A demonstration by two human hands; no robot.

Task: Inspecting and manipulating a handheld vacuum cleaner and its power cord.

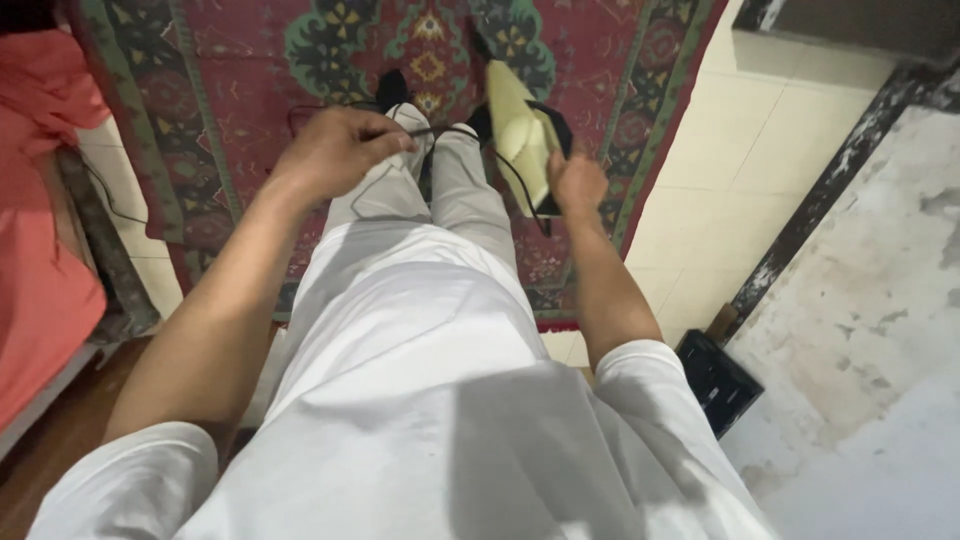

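Standing view: looking straight down over a white shirt and light grey trousers to black-socked feet on a patterned red and green rug.
Left hand: held out in front at waist height, fingers curled together, fingertips pinching a thin black cord.
Cord: runs from the left hand's pinch across the trousers toward the right, then drops in a loop below the iron; another stretch trails left over the rug.
Right hand: closed around the dark handle end of a pale yellow clothes iron; individual fingers blurred, so exact placement cannot be told.
Iron: in the air in front of the right thigh, above the rug, soleplate face turned up toward the camera, pointed tip aimed away from the body.
Hands: apart, joined only by the cord between them.
Left edge: orange-red fabric draped over furniture, with wood floor below it.
Right side: cream floor tiles, a stained grey slab with a dark edge, a small black box beside it on the floor.
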